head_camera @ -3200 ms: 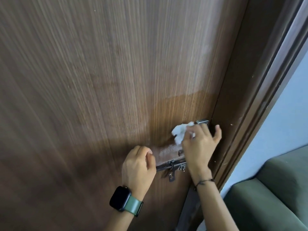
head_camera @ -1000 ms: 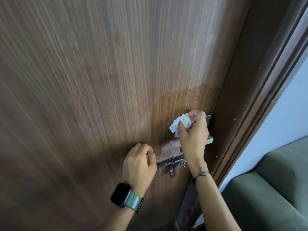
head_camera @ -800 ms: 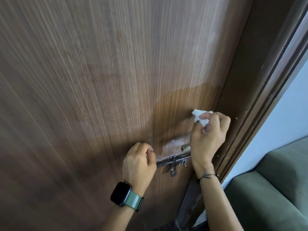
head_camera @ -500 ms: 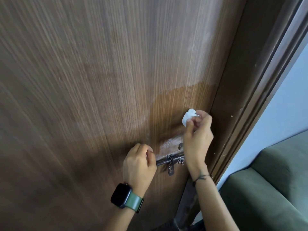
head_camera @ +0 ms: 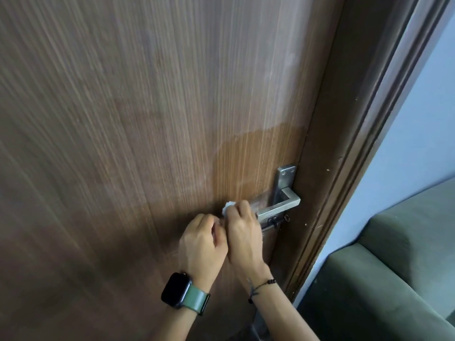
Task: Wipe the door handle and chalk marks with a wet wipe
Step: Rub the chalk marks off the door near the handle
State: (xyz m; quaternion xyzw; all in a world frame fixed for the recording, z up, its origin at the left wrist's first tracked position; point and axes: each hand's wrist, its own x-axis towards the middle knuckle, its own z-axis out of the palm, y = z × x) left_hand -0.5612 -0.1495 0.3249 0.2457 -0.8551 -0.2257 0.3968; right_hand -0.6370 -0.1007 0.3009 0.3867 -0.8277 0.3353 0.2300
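Note:
The silver lever door handle (head_camera: 280, 207) sits on its plate at the right edge of the brown wooden door (head_camera: 147, 119). My right hand (head_camera: 242, 232) is shut on a crumpled white wet wipe (head_camera: 227, 208) and presses it against the door at the lever's left end. My left hand (head_camera: 202, 242) is a closed fist right beside it; its grip on the lever's end is hidden behind my right hand. A whitish chalk smear (head_camera: 258, 203) shows just above the lever. A darker damp patch (head_camera: 258, 156) lies above it.
A small sliding latch (head_camera: 278, 220) hangs under the lever. The dark door frame (head_camera: 344, 168) runs along the right, with a pale blue wall (head_camera: 430, 119) and a green sofa (head_camera: 394, 267) beyond. A black watch (head_camera: 176, 290) is on my left wrist.
My right hand has carried the wipe from the handle plate near the door's edge down and left to the lever's end, uncovering plate and lever. My left hand has stayed put.

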